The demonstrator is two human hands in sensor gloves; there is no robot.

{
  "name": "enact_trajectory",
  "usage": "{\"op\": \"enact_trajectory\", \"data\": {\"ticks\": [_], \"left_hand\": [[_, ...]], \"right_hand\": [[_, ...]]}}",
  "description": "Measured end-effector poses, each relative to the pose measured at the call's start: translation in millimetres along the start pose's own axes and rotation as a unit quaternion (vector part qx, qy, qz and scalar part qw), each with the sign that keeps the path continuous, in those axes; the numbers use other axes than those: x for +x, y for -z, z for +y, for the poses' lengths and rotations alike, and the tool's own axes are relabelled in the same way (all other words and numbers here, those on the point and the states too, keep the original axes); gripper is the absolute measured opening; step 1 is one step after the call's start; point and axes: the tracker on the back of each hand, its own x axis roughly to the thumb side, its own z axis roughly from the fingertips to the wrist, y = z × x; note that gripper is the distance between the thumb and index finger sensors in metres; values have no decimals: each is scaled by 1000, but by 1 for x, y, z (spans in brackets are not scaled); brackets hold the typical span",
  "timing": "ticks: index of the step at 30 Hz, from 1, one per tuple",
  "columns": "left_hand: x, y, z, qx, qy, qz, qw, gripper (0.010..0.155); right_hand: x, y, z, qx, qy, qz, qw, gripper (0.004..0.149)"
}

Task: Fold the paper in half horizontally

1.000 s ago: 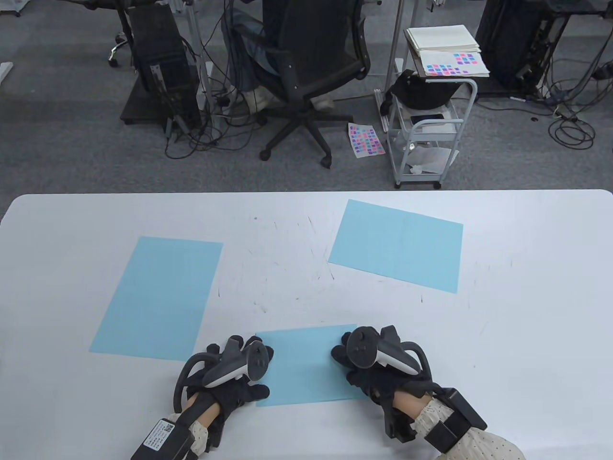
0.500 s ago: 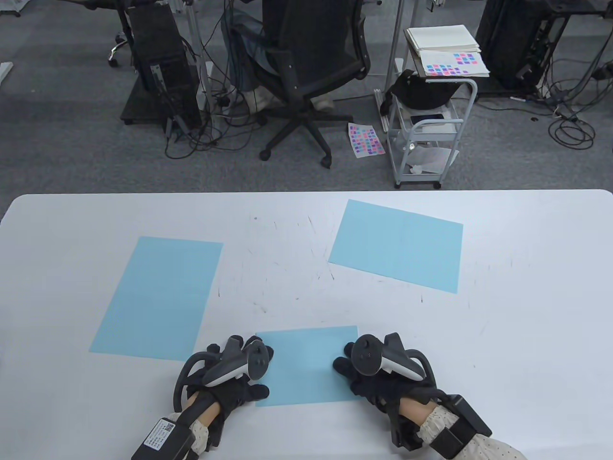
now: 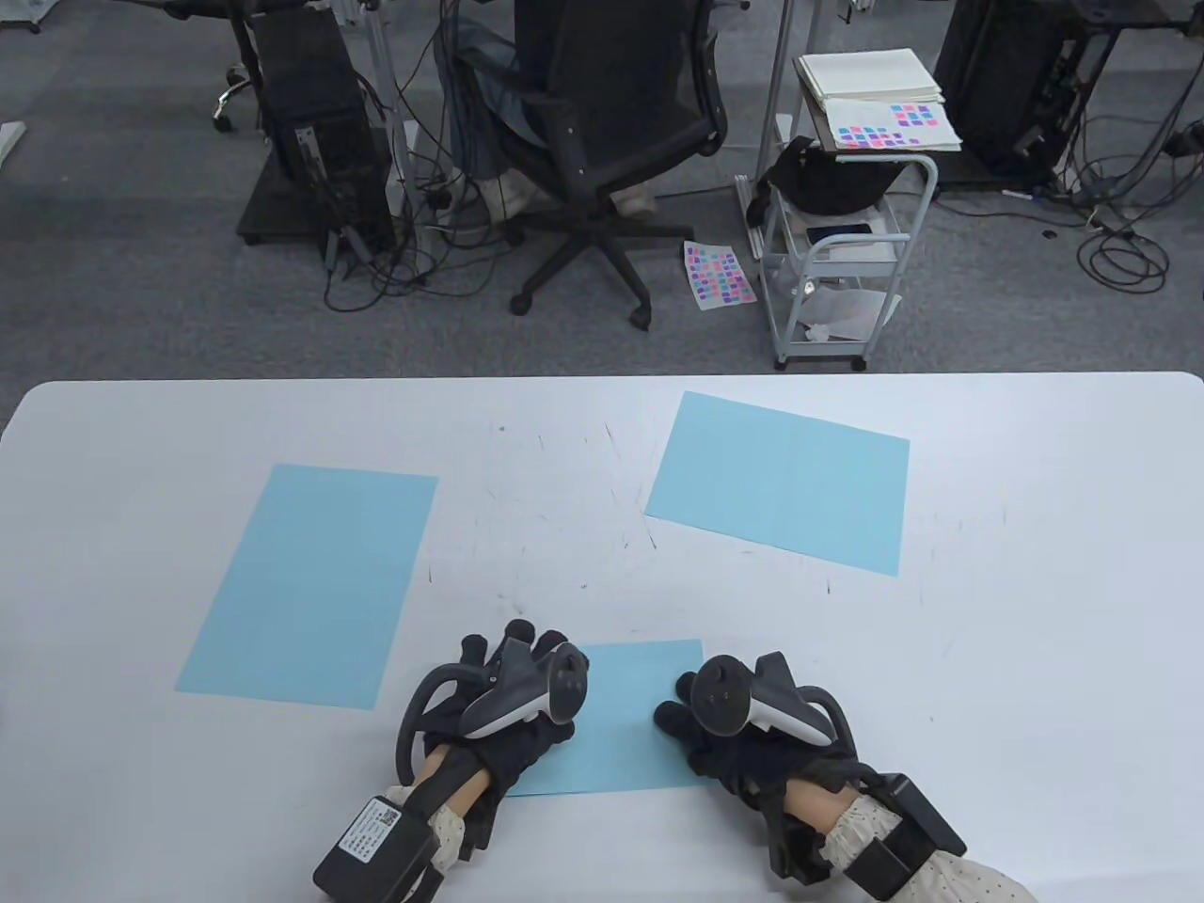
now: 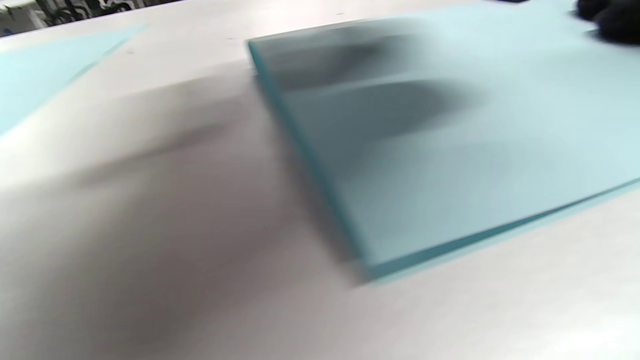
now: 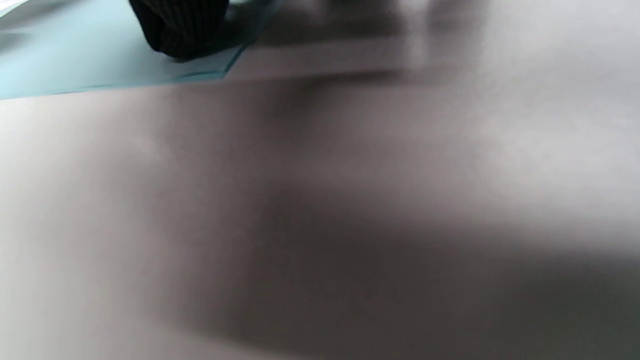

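A light blue paper (image 3: pixel 625 729), folded in two layers, lies flat near the table's front edge. My left hand (image 3: pixel 522 658) lies over its left part with fingers spread flat, gripping nothing. My right hand (image 3: pixel 687 715) rests on its right edge, fingers flat. In the left wrist view the folded paper (image 4: pixel 450 140) shows two stacked edges, with the right hand's fingertips (image 4: pixel 610 20) at the top right. In the right wrist view a gloved finger (image 5: pixel 180 25) presses the paper's corner (image 5: pixel 75 60).
Two more blue sheets lie flat on the white table (image 3: pixel 1035 658): one at the left (image 3: pixel 310 583), one at the back right (image 3: pixel 781 480). An office chair and a cart stand on the floor beyond the far edge.
My left hand has slid right and away from me, from the paper's left edge onto the paper. My right hand has shifted slightly toward me and now stays put.
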Motion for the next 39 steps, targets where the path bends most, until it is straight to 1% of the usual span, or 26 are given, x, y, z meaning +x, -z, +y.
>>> {"op": "enact_trajectory", "data": {"ticks": [4, 9, 14, 23, 39], "left_hand": [[18, 9, -2, -9, 12, -18, 1000, 72], [26, 17, -12, -40, 1, -27, 999, 75], [30, 20, -18, -52, 12, -24, 998, 76], [29, 19, -19, -47, 23, -20, 998, 76], [13, 18, -23, -52, 16, -15, 998, 74]], "right_hand": [[0, 0, 0, 0, 1, -1, 1000, 59], [1, 0, 0, 1, -5, 1, 1000, 59], [1, 0, 0, -3, -6, 0, 1000, 59], [1, 0, 1, -3, -5, -1, 1000, 59], [0, 0, 1, -4, -1, 1, 1000, 59]]}}
